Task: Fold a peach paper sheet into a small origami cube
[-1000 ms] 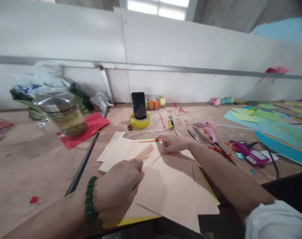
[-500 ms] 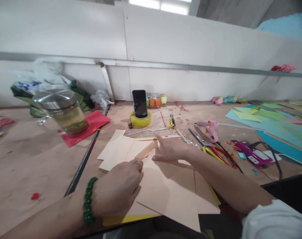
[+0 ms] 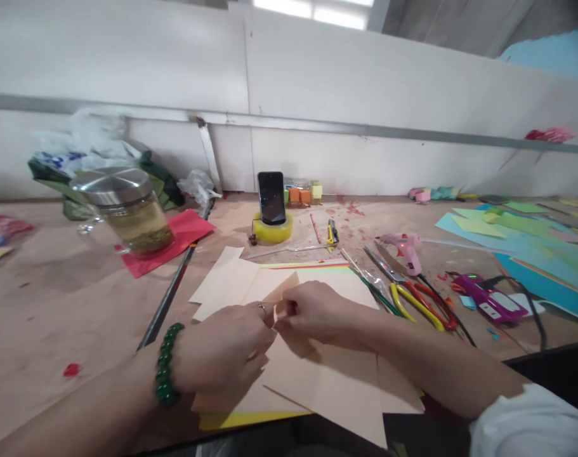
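Observation:
Pale peach paper sheets (image 3: 336,393) lie overlapped in front of me, with a yellow edge under them. Above them, my left hand (image 3: 229,346), with a ring and a green bead bracelet (image 3: 165,365) on the wrist, has its fingers closed on a folded peach paper piece (image 3: 283,285). My right hand (image 3: 312,311) is closed too, its fingertips pinching the same piece just beside the left fingers. The fingertips of both hands nearly meet, and the lower part of the piece is hidden by them.
A glass tea mug (image 3: 136,222) stands on red paper at the left. Behind the sheets are a phone (image 3: 272,198) on a yellow tape roll (image 3: 272,230) and a cutter (image 3: 333,232). Scissors (image 3: 412,289), pliers, a pink glue gun (image 3: 405,247) and a purple device (image 3: 491,298) lie right.
My right hand has drawn back toward me and its spread fingers have closed at the folded piece, next to my left hand. The view has shifted slightly.

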{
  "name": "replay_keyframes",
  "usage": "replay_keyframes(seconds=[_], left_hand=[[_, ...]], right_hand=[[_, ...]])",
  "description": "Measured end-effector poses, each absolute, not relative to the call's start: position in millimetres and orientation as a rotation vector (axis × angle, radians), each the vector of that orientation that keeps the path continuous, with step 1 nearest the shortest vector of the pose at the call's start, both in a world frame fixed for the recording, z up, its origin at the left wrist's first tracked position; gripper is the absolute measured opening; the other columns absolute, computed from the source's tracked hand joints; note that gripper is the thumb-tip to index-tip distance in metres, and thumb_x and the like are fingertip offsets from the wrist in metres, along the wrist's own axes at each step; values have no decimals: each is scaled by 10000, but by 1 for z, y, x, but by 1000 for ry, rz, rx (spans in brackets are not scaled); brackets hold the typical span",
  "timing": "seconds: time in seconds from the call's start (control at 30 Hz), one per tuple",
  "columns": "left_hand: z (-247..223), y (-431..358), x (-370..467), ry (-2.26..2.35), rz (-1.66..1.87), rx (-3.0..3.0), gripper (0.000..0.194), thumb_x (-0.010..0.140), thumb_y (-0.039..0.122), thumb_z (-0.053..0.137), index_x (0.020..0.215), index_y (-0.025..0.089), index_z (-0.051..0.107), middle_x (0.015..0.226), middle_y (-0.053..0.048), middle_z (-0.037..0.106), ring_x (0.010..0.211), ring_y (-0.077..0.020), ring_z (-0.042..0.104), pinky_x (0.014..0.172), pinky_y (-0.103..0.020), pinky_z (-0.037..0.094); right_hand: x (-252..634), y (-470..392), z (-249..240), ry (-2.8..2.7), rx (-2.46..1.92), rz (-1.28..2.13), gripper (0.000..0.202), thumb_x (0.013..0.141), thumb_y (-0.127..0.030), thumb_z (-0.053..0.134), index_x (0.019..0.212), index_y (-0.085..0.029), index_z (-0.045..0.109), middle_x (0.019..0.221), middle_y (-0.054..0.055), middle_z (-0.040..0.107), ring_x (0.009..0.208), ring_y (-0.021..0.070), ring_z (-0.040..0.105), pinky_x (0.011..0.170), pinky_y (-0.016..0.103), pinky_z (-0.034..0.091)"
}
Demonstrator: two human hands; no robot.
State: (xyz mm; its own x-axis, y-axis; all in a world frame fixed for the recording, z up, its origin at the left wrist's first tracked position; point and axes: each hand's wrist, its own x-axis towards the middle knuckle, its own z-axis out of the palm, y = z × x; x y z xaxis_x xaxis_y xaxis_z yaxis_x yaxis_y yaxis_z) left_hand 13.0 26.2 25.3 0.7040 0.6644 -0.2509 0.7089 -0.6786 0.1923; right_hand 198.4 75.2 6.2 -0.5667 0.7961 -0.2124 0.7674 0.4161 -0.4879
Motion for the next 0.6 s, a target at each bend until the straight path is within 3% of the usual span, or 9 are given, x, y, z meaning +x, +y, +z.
replay_keyframes(seconds=[0.13,0.27,0.37,0.43,0.5,0.57,0.6], left_hand=[[21,26,11,1101,-247,2654,115,799,191,536,755,180,642,929,-75,658,843,-235,617,746,-338,489],[21,27,11,1067,-147,2610,110,754,176,547,661,182,606,917,-54,646,770,-200,611,696,-307,464],[21,33,14,1147,-7,2523,173,770,172,522,608,185,580,779,-26,637,688,-169,590,656,-282,440],[16,41,15,1354,257,2456,153,813,217,507,699,194,606,754,-16,628,694,-172,583,664,-284,439],[8,50,15,1596,538,2425,153,835,284,512,912,198,612,857,-34,640,778,-199,589,698,-309,448],[-2,59,14,1669,580,2382,226,796,288,553,998,197,600,934,-49,640,850,-214,594,720,-312,452],[-7,62,14,1653,519,2366,179,793,271,545,939,191,610,883,-39,634,800,-204,594,698,-304,445]], right_hand=[[196,79,0,-2652,-1501,845,168,721,-389,624,701,-227,664,673,6,652,594,154,525,515,250,282],[216,103,3,-2712,-1549,814,144,704,-328,629,636,-202,623,626,4,617,583,151,520,512,248,295],[234,125,2,-2660,-1481,964,247,704,-401,671,644,-183,574,603,-25,556,568,119,479,503,225,302],[239,136,-2,-2563,-1396,954,287,718,-445,676,716,-175,578,635,-36,545,586,110,477,511,211,312],[239,140,-7,-2486,-1374,909,340,660,-442,740,815,-176,596,674,-47,549,610,108,482,523,201,319],[236,137,-13,-2454,-1365,928,387,591,-397,796,845,-181,600,686,-59,542,620,105,479,529,194,323],[234,135,-15,-2446,-1350,968,376,582,-368,803,838,-182,600,683,-64,537,617,102,475,529,192,325]])
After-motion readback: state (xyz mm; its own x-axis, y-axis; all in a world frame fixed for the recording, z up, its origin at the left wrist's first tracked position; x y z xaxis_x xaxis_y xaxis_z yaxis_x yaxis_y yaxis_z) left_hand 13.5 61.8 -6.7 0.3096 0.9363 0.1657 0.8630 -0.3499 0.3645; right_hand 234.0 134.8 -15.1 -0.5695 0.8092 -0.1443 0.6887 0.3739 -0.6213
